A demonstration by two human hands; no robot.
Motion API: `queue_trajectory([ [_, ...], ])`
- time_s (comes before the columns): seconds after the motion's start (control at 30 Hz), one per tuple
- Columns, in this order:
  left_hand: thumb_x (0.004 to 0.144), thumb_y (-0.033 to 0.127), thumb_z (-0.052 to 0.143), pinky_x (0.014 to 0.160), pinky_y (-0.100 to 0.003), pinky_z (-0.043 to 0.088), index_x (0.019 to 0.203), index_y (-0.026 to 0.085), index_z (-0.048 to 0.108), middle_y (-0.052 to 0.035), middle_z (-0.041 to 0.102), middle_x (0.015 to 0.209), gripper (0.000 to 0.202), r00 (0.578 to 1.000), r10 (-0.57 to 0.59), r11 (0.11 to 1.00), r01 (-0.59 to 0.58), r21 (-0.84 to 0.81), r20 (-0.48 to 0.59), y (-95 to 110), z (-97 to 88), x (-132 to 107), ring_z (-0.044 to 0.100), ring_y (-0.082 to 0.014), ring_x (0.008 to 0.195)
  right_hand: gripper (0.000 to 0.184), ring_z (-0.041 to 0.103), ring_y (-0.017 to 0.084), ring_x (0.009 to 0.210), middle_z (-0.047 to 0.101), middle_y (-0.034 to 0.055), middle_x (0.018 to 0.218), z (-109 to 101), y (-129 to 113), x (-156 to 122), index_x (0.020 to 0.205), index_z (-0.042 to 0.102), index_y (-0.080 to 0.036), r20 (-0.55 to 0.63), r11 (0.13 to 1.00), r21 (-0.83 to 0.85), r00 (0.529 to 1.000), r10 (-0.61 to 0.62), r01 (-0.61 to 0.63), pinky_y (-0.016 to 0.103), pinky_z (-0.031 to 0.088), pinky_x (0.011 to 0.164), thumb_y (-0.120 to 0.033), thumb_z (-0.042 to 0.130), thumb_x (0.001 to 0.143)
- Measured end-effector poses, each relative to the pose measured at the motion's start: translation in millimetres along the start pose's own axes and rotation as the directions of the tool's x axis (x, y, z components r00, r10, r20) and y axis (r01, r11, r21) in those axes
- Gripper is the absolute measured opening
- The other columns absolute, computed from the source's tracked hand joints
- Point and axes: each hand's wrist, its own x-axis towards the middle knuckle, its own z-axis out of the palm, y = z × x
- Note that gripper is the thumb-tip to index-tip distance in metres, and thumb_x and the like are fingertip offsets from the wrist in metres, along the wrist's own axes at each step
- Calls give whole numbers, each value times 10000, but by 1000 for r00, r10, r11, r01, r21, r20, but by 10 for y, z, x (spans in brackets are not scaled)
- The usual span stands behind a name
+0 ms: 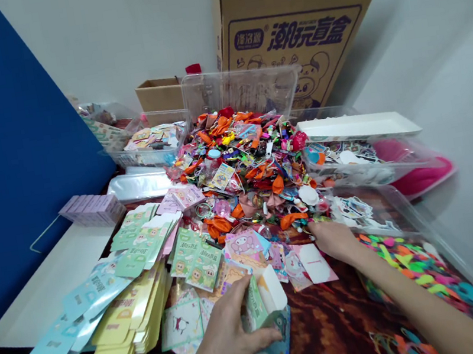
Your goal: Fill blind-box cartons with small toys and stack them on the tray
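Because the brown wood-patterned table (pixel 332 329) is packed nearly to its edges, with a blue board (pixel 11 147) and a large cardboard carton (pixel 297 24) hemming it in, one careless sweep of an arm could send things sliding. A loose heap of balloons and small trinkets (pixel 239 164) fills the middle and looks the likeliest to spill, since nothing walls its front and it slumps toward the printed cards. Clear plastic tubs (pixel 241 95) stand around it, one holding bright cut shapes (pixel 422 273). Stacks of flat yellow box blanks (pixel 126 332) lie near the table's edge and could slip if nudged. The left hand (pixel 222 341) is closed around a mint-green folded card box (pixel 255 304) at the near side, its white flap (pixel 272 288) raised, and too hard a squeeze could crease it. The right hand (pixel 334 242) lies open, just beside a pale pink-edged card (pixel 315 263) below the heap
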Motion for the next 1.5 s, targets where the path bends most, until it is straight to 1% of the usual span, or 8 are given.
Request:
queue_trajectory([
  [0.43, 679, 310, 890, 1061, -412, 441, 1399, 231, 498, -94, 597, 1398, 824, 989, 130, 987, -122, 104, -77, 111, -52, -24, 550, -311, 1277, 121, 570, 170, 631, 556, -15, 627, -78, 253, 62, 688, 468, -228, -119, 856, 507, 992, -42, 97, 284, 404, 613, -178, 536, 774],
  [0.63, 683, 287, 862, 1030, -467, 461, 1393, 217, 491, -125, 614, 1350, 805, 992, 100, 959, -75, 272, -79, 156, -10, 58, 562, -350, 1241, 247, 491, 133, 551, 507, -34, 639, -464, 172, -394, 755, 437, -251, -170, 506, 838, 978, -118, 206, 243, 404, 495, -493, 449, 802],
  [0.7, 693, 287, 851, 1017, -471, 468, 1386, 211, 491, -122, 623, 1326, 785, 992, 95, 950, -66, 305, -80, 197, 20, 93, 568, -350, 1225, 273, 476, 119, 527, 515, -41, 608, -620, -21, -610, 773, 474, -238, -124, 149, 976, 967, -224, 159, 220, 367, 449, -468, 621, 746],
  [0.77, 702, 286, 843, 1005, -464, 473, 1385, 216, 485, -111, 628, 1312, 774, 992, 103, 944, -74, 321, -75, 232, 49, 125, 572, -341, 1215, 272, 477, 104, 508, 517, -50, 587, -718, -258, -779, 774, 496, -227, -85, 0, 996, 930, -358, 91, 190, 352, 418, -420, 685, 739],
  [0.87, 700, 292, 852, 1003, -457, 472, 1400, 224, 460, -103, 619, 1326, 806, 991, 111, 935, -81, 345, -69, 256, 78, 149, 561, -335, 1222, 222, 532, 116, 550, 533, -48, 605, -711, -569, -884, 790, 511, -223, -28, 51, 997, 876, -481, 60, 166, 386, 399, -382, 665, 775],
  [1.0, 721, 294, 839, 1017, -468, 463, 1407, 211, 448, -106, 592, 1355, 794, 994, 89, 912, -55, 407, -65, 254, 85, 126, 539, -341, 1242, 108, 535, 121, 559, 506, -53, 670, -557, -742, -837, 844, 550, -224, -47, 198, 971, 913, -406, 138, 170, 417, 364, -305, 595, 788],
  [1.13, 750, 251, 807, 1012, -464, 468, 1420, 189, 435, -121, 566, 1380, 769, 997, 59, 885, -28, 464, -52, 275, 94, 104, 524, -345, 1253, 123, 560, 138, 573, 518, -51, 674, -511, -758, -790, 896, 563, -220, -66, 207, 965, 915, -397, 159, 206, 463, 406, -293, 576, 797],
  [1.5, 761, 214, 777, 1040, -457, 455, 1434, 207, 393, -119, 548, 1384, 775, 982, 138, 889, -65, 452, -130, 177, 117, 145, 493, -337, 1294, 172, 654, 243, 978, 700, 69, 1038, -481, -810, -974, 978, 651, -223, -330, 310, 851, 891, -310, 423, 390, 504, 884, -225, 539, 847],
])
